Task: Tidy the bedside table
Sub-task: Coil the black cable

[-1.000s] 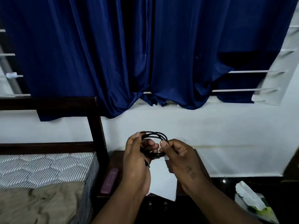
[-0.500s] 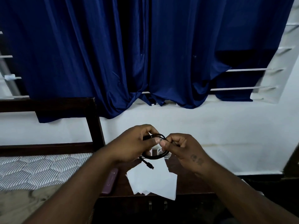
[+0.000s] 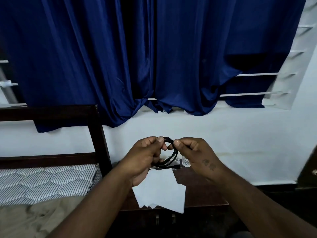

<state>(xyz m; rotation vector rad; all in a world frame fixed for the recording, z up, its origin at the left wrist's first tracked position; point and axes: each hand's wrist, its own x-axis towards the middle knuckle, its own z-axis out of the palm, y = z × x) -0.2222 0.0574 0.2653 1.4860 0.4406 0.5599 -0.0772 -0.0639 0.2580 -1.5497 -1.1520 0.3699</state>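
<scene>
Cable: coiled black cable [image 3: 169, 152] held between both hands above the dark wooden bedside table [image 3: 204, 189].
Left hand [image 3: 145, 157]: fingers curled around the coil.
Right hand [image 3: 195, 153]: pinching the coil's top.

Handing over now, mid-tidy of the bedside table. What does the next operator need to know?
Left hand: grips the coiled black cable from its left side.
Right hand: pinches the top of the coil between thumb and forefinger.
Cable: held in the air over the back of the bedside table, one plug end sticking out to the right.
On the table: white paper sheets reaching past the front edge; a clear glass at the back.
Done: cable gathered into loops.
Left: probably set the coil down neatly, then straighten the papers and deal with the glass.
</scene>
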